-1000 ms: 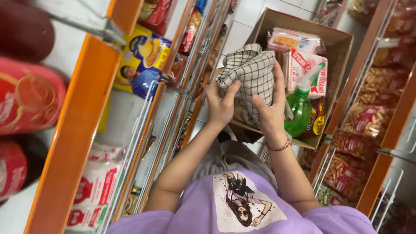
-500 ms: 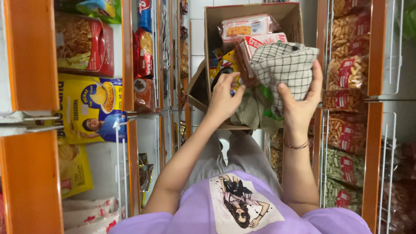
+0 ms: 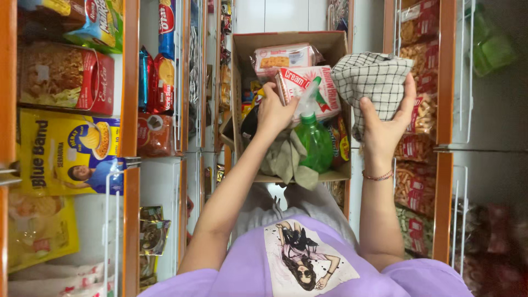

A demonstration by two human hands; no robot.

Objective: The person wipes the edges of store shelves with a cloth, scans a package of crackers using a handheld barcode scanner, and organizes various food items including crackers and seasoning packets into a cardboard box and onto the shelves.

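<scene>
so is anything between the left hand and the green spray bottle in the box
Nothing visible separates them. The left hand is inside the cardboard box, right beside the neck of the green spray bottle. The right hand holds the checked cloth off to the side, clear of the bottle.

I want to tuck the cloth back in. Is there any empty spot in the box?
The brown cardboard box is crowded: biscuit packets, green spray bottle. Bare inside wall shows only above the packets. The right hand holds the checked cloth beside the box.
</scene>
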